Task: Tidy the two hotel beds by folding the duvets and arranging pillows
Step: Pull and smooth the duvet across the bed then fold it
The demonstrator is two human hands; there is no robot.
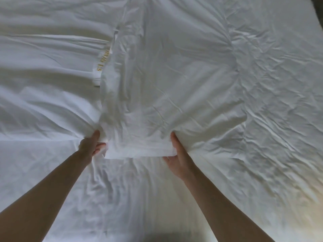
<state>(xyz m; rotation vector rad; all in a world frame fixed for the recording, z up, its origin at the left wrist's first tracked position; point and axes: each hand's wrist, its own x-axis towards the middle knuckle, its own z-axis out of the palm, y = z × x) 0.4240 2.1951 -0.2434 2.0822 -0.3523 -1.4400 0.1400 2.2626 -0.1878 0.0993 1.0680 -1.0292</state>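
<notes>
Mostly I see white bedding from frame edge to frame edge; only a dark sliver (319,5) at the far right corner shows anything beyond the bed. The folded duvet (166,84) runs as a long panel down the middle of the bed, its near edge straight across. The rumpled sheet (122,198) nearer me lies open. My left hand (89,145) grips the duvet's near left corner, thumb on top and fingers curled beneath. My right hand (176,154) pinches the near right corner the same way. A gold-lettered label (100,67) sits along the panel's left edge.
</notes>
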